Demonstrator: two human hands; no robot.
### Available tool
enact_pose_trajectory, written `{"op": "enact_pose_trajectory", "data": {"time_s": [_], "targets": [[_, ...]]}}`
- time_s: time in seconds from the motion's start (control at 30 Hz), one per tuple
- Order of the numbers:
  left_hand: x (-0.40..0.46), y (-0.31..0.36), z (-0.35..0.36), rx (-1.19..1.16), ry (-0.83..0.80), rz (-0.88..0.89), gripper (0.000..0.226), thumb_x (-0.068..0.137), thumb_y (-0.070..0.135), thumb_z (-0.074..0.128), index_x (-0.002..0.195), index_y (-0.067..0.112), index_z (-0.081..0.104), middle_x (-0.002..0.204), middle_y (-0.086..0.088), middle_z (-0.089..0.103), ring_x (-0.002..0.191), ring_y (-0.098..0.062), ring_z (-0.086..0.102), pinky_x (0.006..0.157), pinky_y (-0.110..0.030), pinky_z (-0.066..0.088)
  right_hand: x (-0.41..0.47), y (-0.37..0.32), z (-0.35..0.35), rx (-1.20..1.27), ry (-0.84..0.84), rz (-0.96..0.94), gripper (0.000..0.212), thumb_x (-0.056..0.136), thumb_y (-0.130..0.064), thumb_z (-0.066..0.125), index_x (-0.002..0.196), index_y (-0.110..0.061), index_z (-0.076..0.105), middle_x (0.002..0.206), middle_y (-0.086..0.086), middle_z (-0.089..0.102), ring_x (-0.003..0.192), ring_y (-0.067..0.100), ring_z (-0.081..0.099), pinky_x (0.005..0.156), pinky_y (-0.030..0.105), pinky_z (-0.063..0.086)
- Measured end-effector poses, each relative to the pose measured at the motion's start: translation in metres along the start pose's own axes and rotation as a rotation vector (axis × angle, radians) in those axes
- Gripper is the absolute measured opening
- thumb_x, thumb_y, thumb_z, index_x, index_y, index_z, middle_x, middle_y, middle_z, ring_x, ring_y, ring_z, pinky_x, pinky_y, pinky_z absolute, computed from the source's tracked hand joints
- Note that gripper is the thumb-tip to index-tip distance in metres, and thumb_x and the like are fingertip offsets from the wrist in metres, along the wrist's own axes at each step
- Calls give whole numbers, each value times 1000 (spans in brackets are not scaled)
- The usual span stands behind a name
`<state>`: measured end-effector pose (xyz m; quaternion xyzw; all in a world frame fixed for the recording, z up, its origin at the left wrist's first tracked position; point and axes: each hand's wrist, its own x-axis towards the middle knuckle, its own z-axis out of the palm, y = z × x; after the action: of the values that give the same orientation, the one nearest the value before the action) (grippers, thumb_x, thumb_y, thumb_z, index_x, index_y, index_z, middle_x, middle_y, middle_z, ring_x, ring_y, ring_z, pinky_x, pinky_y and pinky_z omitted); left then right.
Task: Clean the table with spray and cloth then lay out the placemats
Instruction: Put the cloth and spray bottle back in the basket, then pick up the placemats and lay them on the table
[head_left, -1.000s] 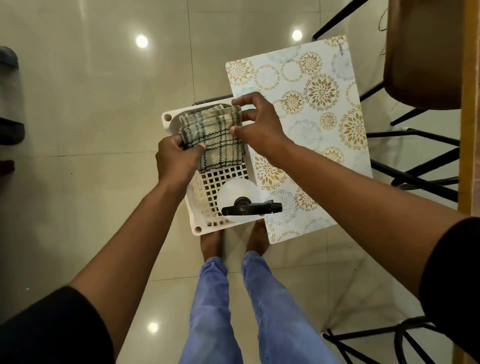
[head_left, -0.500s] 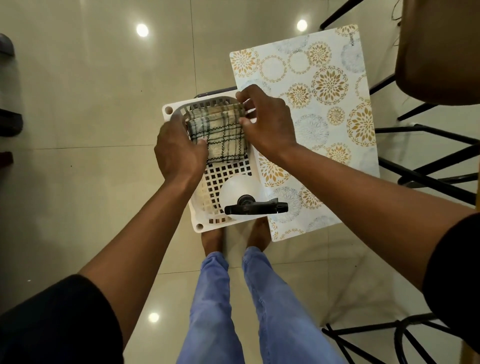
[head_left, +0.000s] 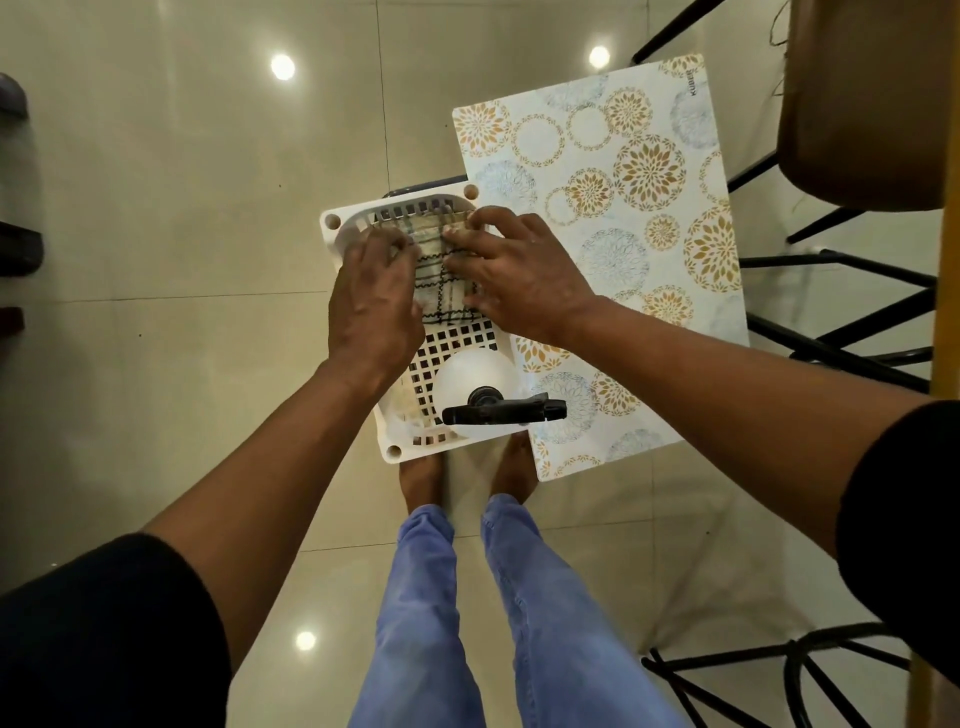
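Head view shows my left hand (head_left: 371, 291) and right hand (head_left: 511, 273) pressing the folded checked cloth (head_left: 441, 265) flat-fingered into the white basket (head_left: 332, 223), beside the spray bottle (head_left: 475, 382) (placemats (head_left: 623, 208) lie just alongside), keeping everything together.

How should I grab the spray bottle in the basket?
Grip the spray bottle by the neck, just under its black trigger head, coming straight down from above. It stands upright in the near end of the white basket, whose walls block a sideways grab, and its round body looks too wide.
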<state>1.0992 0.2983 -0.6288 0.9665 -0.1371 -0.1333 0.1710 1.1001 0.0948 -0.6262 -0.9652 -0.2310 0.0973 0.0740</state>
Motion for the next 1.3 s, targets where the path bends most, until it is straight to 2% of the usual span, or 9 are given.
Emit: {"op": "enact_pose_trajectory", "data": {"time_s": [0.2, 0.37, 0.53, 0.63, 0.7, 0.9, 1.03, 1.13, 1.3], "targets": [[1, 1, -5, -49, -49, -43, 56, 87, 5, 81, 140, 4, 63, 152, -13, 51, 150, -39, 38, 115, -48, 46, -1, 2, -4, 108, -65, -31, 46, 94, -29, 69, 139, -21, 64, 152, -1, 56, 143, 29, 45, 101, 52, 51], [-15, 6, -42, -194, -19, -56, 52, 92, 15, 73, 143, 13, 66, 152, -9, 60, 147, -37, 48, 122, -52, 39, -24, -2, -33, 286, 96, 165, 42, 93, -20, 67, 135, -23, 68, 146, -4, 62, 129, 27, 57, 99, 47, 53], [-41, 54, -105, -491, 72, -33, 35, 93, 20, 74, 128, 23, 78, 128, 7, 76, 120, -17, 70, 110, -43, 55, -58, -21, -72, 566, 333, 433, 34, 92, -20, 66, 125, -25, 72, 142, -6, 63, 126, 18, 61, 95, 46, 56], [-69, 102, -136, -649, 150, 31, 30, 95, 3, 69, 117, 19, 80, 113, 13, 77, 107, -5, 74, 99, -26, 59, -89, -40, -94, 752, 494, 602, 32, 90, -15, 69, 121, -23, 74, 135, -5, 66, 117, 12, 65, 84, 32, 59], [-92, 128, -146, -772, 164, 108, 34, 90, -10, 61, 108, 11, 80, 103, 5, 80, 95, -12, 77, 87, -26, 61, -114, -54, -104, 874, 579, 730, 30, 91, -12, 69, 118, -23, 73, 127, -9, 67, 106, 7, 67, 77, 25, 58], [-155, 151, -105, -1007, -226, 191, 37, 84, -17, 55, 93, 8, 81, 87, 3, 79, 79, -16, 75, 74, -24, 58, -191, -81, -72, 1085, 571, 1075, 26, 95, -7, 67, 115, -23, 73, 118, -10, 72, 95, 3, 69, 77, 23, 57], [-178, 131, -41, -871, -529, 24, 41, 95, -6, 59, 93, 29, 81, 88, 11, 79, 86, -11, 76, 79, -29, 60, -227, -90, -27, 1136, 399, 1267, 24, 97, -11, 67, 117, -23, 73, 114, -14, 72, 93, -1, 68, 81, 23, 56], [-183, 111, 9, -721, -666, -190, 32, 99, 4, 64, 92, 28, 82, 89, 8, 81, 87, -11, 76, 84, -35, 59, -239, -89, -1, 1212, 350, 1453, 22, 96, -14, 68, 116, -23, 71, 107, -11, 70, 94, 1, 66, 82, 29, 57], [-176, 105, 61, -808, -791, -873, 13, 99, 16, 68, 104, 8, 76, 91, -8, 79, 69, -19, 63, 61, -30, 53, -243, -78, 40, 1444, 248, 1876, 43, 89, -22, 69, 127, -18, 50, 109, 7, 64, 86, 20, 64, 80, 42, 62]]}}
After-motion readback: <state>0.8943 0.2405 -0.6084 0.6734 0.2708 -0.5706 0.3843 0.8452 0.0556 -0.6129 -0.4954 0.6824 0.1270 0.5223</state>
